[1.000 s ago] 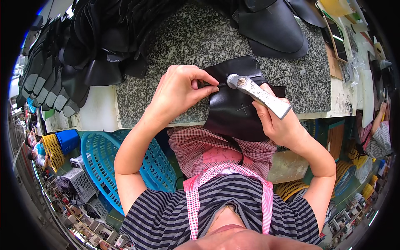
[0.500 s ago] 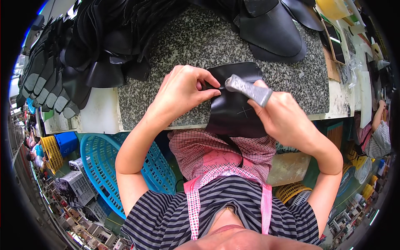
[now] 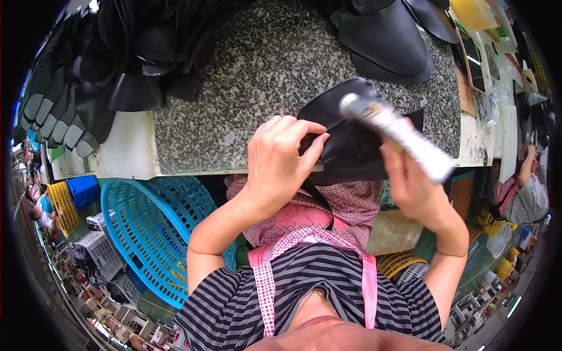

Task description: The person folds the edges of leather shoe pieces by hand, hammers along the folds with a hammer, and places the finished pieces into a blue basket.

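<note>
My left hand [image 3: 280, 155] pinches the left edge of a black leather piece [image 3: 356, 146] between thumb and fingertips. That piece lies folded on the speckled granite slab [image 3: 249, 76], its near part over the front edge. In my right hand [image 3: 414, 190] is a metal hammer [image 3: 404, 137], blurred by motion, closed in the fingers. The hammer hangs over the leather's right side, its rounded head near the middle fold; whether it touches the leather I cannot tell.
Stacked black leather pieces [image 3: 134, 90] fill the left of the bench, with more leather pieces [image 3: 383, 41] at the back right. Below the bench's left side stands a blue plastic basket [image 3: 158, 234]. Another person [image 3: 527, 190] is at the far right.
My left hand has moved right and slightly down, still pinching the leather. The leather has turned and folded over more. The hammer has shifted right, swinging around with its handle end lower.
</note>
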Demonstrator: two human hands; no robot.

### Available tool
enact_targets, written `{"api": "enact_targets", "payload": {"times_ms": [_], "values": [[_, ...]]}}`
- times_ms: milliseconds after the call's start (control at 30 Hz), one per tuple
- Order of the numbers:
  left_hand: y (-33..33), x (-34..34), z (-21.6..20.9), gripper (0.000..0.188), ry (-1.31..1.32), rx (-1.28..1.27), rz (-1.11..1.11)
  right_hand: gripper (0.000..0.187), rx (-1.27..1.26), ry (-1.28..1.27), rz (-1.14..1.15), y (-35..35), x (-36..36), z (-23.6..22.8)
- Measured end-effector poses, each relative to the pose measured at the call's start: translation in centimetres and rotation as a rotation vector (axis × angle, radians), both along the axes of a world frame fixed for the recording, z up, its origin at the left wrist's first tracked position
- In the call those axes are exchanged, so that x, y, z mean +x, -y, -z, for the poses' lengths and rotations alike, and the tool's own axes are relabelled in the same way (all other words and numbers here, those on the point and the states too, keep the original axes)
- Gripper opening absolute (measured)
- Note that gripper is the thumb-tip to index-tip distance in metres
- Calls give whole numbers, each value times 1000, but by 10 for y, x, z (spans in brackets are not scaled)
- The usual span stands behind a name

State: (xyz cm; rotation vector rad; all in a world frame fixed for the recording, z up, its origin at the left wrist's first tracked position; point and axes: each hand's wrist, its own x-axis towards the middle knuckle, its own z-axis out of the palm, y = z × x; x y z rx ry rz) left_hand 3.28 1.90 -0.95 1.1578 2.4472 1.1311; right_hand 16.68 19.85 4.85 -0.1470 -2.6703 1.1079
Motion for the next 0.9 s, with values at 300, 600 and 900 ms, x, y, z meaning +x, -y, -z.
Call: {"api": "enact_targets", "payload": {"times_ms": [300,600,900], "values": [[-2,-34,6,17,-72,152,251,19,-71,138,-24,-3,13,37],[-11,-53,4,27,-45,128,306,20,-83,188,-48,-8,20,42],[-12,-65,7,34,-75,157,388,15,-116,213,-71,-10,13,31]]}}
